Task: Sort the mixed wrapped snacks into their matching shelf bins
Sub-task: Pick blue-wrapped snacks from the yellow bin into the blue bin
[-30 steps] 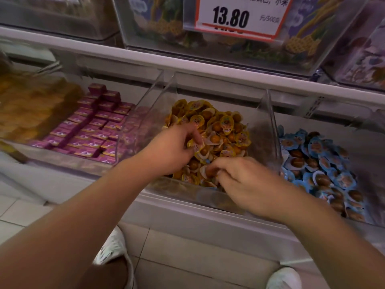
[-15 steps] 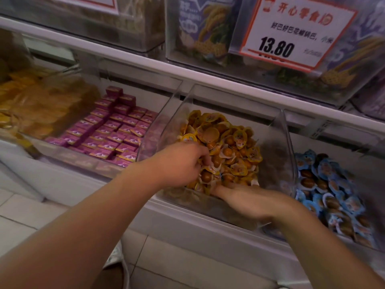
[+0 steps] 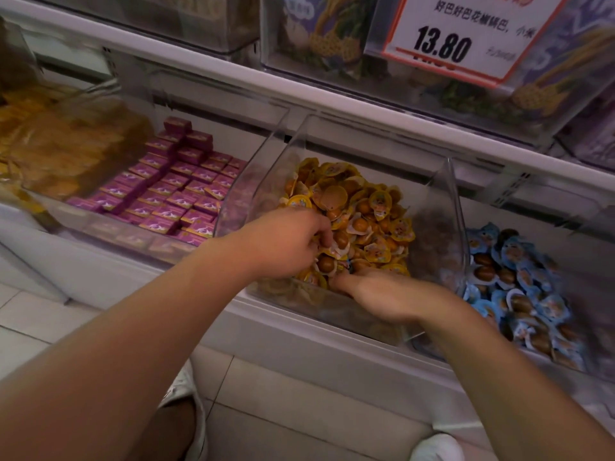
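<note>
A clear middle bin (image 3: 446, 207) holds a heap of yellow-wrapped snacks (image 3: 366, 207) with brown round centres. My left hand (image 3: 286, 247) is in the heap, its fingers curled round a wrapped piece at the near left of the pile. My right hand (image 3: 386, 294) lies low at the bin's front, fingers stretched left with their tips among the wrappers. A small blue-wrapped bit (image 3: 348, 266) shows between the two hands. To the right is a bin of blue-wrapped snacks (image 3: 519, 287). On the left, purple boxed snacks (image 3: 173, 191) fill another bin.
A bin of golden-yellow packets (image 3: 60, 151) sits at the far left. The upper shelf carries clear bins and a 13.80 price tag (image 3: 449, 38). A white shelf edge (image 3: 299, 337) runs below the bins. Tiled floor and my white shoes (image 3: 436, 447) lie beneath.
Both hands have sunk deeper toward the front of the yellow heap. My right hand has flattened from a pinch above the pile. The view has shifted closer and to the left.
</note>
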The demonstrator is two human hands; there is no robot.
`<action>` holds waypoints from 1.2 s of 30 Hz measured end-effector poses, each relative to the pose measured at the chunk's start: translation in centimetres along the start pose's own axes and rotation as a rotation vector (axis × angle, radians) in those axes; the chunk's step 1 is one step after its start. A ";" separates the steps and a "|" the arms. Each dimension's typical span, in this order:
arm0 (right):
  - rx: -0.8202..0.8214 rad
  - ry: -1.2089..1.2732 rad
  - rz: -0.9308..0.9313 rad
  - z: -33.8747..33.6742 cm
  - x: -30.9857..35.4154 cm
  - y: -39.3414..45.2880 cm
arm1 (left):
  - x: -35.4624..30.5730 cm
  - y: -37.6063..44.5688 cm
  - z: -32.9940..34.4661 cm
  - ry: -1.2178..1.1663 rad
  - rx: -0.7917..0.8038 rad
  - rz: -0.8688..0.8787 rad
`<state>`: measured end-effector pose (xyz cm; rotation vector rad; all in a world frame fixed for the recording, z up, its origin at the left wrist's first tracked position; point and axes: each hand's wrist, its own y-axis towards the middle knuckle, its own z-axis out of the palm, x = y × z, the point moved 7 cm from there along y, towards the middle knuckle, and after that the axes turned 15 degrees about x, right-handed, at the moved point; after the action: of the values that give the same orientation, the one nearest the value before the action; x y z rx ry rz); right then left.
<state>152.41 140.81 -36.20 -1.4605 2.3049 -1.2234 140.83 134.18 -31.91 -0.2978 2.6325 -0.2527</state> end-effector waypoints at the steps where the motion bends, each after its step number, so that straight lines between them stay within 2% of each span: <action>1: 0.000 0.056 0.009 0.0 -0.3 0.1 | 0.0 0.0 0.0 0.000 0.002 -0.001; 5: 0.063 0.033 -0.136 0.1 1.2 -0.4 | 0.1 -0.1 0.1 0.002 -0.002 0.005; 7: 0.073 0.109 -0.195 -0.1 1.5 -0.8 | 0.1 0.0 0.0 0.006 -0.009 0.013; 9: 0.067 0.210 -0.182 0.0 1.5 -0.8 | 0.1 0.1 0.1 0.013 -0.010 0.008; 12: 0.038 0.196 -0.122 -0.3 1.1 -0.5 | -0.1 -0.1 0.0 0.015 0.010 0.023; 14: 0.052 0.121 -0.097 -0.5 0.9 -0.6 | -0.9 -0.4 0.5 0.098 0.069 0.055; 16: 0.023 0.077 -0.080 -0.9 0.8 -0.9 | -1.6 -0.9 2.0 0.205 0.194 0.062; 19: -0.007 0.092 -0.096 -1.0 0.9 -1.5 | -2.1 -1.5 4.4 0.225 0.412 0.030; 22: -0.030 0.164 -0.111 -1.1 0.6 -3.2 | -2.2 -1.6 4.4 0.199 0.477 0.020; 25: 0.022 0.064 -0.123 -0.2 0.3 -5.2 | -2.2 -1.7 3.7 0.169 0.459 0.043; 29: -0.051 -0.046 -0.117 0.6 -0.2 -6.1 | -1.1 -3.3 2.6 0.183 0.409 0.079; 33: -0.174 0.132 -0.210 -0.5 -1.0 -6.4 | -0.7 -3.6 0.8 0.085 0.232 0.119; 36: -0.202 0.294 -0.247 -0.4 -1.4 -6.2 | -0.6 -3.4 0.0 0.003 0.164 0.105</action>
<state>157.18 140.97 -31.92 -1.7867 2.5616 -1.3857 141.96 131.10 -30.88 -0.1041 2.6003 -0.4308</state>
